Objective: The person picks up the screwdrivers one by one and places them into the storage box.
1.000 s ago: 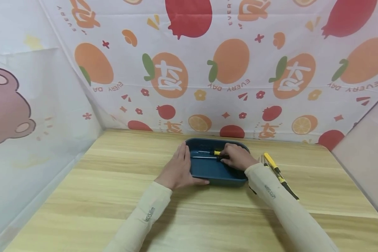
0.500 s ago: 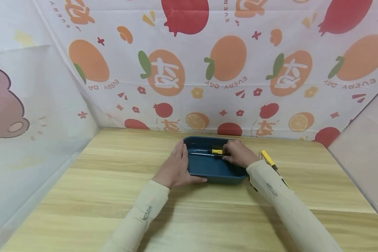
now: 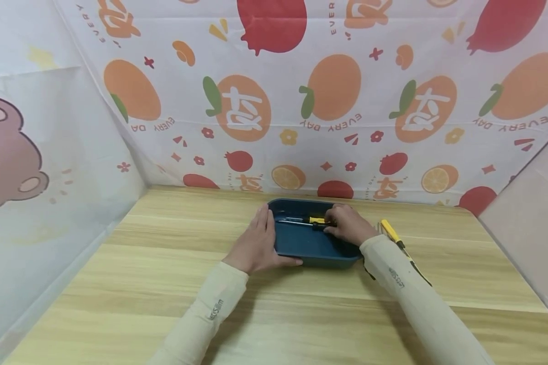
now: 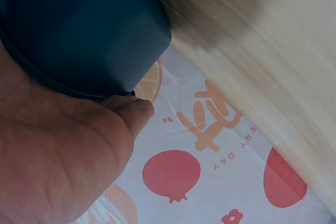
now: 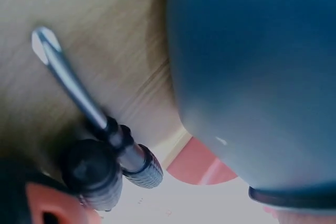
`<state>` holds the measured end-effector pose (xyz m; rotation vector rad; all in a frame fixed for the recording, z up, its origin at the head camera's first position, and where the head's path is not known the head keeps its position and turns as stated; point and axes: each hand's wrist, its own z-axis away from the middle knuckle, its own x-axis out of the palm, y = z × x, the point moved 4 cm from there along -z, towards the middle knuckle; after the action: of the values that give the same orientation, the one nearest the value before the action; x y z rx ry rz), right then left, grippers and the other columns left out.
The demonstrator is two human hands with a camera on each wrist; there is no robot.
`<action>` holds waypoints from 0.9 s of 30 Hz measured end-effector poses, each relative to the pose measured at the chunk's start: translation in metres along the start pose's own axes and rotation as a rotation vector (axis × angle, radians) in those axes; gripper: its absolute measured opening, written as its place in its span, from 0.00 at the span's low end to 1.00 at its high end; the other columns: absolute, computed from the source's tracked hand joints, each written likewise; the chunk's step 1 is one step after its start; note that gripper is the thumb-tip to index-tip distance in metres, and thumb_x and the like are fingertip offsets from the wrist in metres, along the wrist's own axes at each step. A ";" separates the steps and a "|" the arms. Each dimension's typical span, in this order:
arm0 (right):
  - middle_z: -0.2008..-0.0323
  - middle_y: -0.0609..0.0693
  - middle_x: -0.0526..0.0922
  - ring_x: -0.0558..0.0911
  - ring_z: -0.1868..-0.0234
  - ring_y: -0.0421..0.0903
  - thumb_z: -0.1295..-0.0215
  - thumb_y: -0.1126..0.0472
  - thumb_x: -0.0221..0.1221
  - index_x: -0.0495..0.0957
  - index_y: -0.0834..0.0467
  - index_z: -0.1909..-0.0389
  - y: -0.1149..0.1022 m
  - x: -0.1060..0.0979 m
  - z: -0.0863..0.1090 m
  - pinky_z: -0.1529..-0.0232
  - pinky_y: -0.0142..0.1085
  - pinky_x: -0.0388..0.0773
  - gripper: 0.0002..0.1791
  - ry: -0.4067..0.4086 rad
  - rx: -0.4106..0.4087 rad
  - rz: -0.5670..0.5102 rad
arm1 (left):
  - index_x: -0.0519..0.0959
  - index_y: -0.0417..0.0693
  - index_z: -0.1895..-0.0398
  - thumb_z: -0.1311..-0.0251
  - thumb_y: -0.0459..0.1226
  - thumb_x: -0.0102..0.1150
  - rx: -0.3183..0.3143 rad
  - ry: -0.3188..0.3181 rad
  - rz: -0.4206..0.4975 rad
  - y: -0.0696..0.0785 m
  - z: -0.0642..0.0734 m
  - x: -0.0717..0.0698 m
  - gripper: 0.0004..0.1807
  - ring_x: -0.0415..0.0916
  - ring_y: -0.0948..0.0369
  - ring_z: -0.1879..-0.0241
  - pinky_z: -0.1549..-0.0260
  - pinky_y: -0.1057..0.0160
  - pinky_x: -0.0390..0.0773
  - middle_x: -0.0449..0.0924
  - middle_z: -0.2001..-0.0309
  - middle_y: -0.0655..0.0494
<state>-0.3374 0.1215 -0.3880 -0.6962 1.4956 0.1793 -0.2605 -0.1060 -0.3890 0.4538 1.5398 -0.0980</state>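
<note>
A dark blue rectangular tray (image 3: 317,261) sits near the back of the table. My left hand (image 3: 255,243) lies along its left side, fingers straight against the wall and thumb stretched along the front. In the left wrist view, that hand (image 4: 68,150) meets the tray's rim. My right hand (image 3: 349,224) reaches inside, its curled fingers gripping the black handle of a screwdriver (image 3: 318,226). The shaft of that one points left. Right behind it is a second screwdriver with a yellow handle (image 3: 317,220), partly hidden by the fingers.
Right of the tray lie more tools, including one with a yellow handle (image 3: 390,230), partly behind the right sleeve. The right wrist view shows a cross-tip screwdriver shaft (image 5: 73,87) beside the tray's outer wall (image 5: 252,77). A fruit-print cloth (image 3: 287,137) hangs behind the table.
The black-handled screwdriver has moved back toward the yellow-handled one, its shaft now slanted, as my right hand shifted slightly. My left hand keeps its place on the tray.
</note>
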 end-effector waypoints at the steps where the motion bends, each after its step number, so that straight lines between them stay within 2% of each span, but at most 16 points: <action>1: 0.63 0.52 0.84 0.80 0.62 0.47 0.36 0.61 0.70 0.86 0.62 0.57 0.001 -0.001 0.001 0.54 0.44 0.83 0.10 0.007 0.007 -0.021 | 0.44 0.29 0.21 0.60 0.80 0.59 0.000 0.001 0.002 0.000 0.000 0.000 0.78 0.43 0.44 0.21 0.27 0.52 0.56 0.39 0.20 0.35; 6: 0.59 0.55 0.82 0.81 0.60 0.51 0.32 0.64 0.66 0.85 0.63 0.53 0.010 -0.016 0.008 0.53 0.47 0.84 0.10 0.100 0.065 -0.142 | 0.45 0.29 0.21 0.60 0.80 0.60 -0.004 0.001 -0.004 0.001 0.000 -0.001 0.78 0.43 0.43 0.21 0.27 0.52 0.57 0.39 0.20 0.35; 10: 0.55 0.58 0.81 0.82 0.58 0.55 0.30 0.65 0.63 0.83 0.63 0.52 0.020 -0.032 0.018 0.55 0.49 0.85 0.09 0.186 0.106 -0.174 | 0.45 0.29 0.22 0.59 0.80 0.59 0.001 0.000 -0.009 0.001 -0.001 -0.001 0.78 0.42 0.43 0.21 0.26 0.52 0.55 0.39 0.20 0.35; 15: 0.56 0.59 0.83 0.81 0.64 0.54 0.29 0.65 0.61 0.84 0.64 0.52 0.038 -0.049 0.036 0.64 0.47 0.84 0.09 0.273 0.177 -0.138 | 0.44 0.28 0.22 0.59 0.80 0.59 0.003 -0.001 -0.006 0.003 0.001 0.001 0.78 0.41 0.43 0.21 0.26 0.52 0.54 0.39 0.20 0.35; 17: 0.58 0.60 0.84 0.81 0.65 0.54 0.30 0.66 0.61 0.84 0.65 0.52 0.046 -0.055 0.044 0.65 0.47 0.84 0.10 0.303 0.195 -0.120 | 0.44 0.28 0.22 0.59 0.79 0.59 0.003 -0.001 -0.006 0.005 0.003 0.001 0.78 0.41 0.43 0.21 0.26 0.52 0.53 0.39 0.20 0.35; 22: 0.59 0.63 0.84 0.83 0.63 0.58 0.31 0.69 0.60 0.82 0.68 0.50 0.061 -0.062 0.064 0.61 0.53 0.83 0.12 0.344 0.226 -0.079 | 0.44 0.28 0.22 0.59 0.79 0.59 -0.002 0.002 0.003 0.009 0.008 0.000 0.78 0.41 0.42 0.21 0.26 0.52 0.54 0.38 0.20 0.34; 27: 0.56 0.66 0.84 0.83 0.58 0.61 0.30 0.66 0.59 0.82 0.70 0.49 0.077 -0.059 0.084 0.57 0.57 0.82 0.14 0.324 0.325 -0.067 | 0.45 0.28 0.22 0.59 0.80 0.59 -0.010 0.004 -0.001 0.011 0.014 0.000 0.78 0.41 0.42 0.21 0.26 0.52 0.55 0.39 0.20 0.34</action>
<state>-0.3124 0.2450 -0.3625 -0.5261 1.7552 -0.2349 -0.2438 -0.1006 -0.3870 0.4454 1.5439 -0.0898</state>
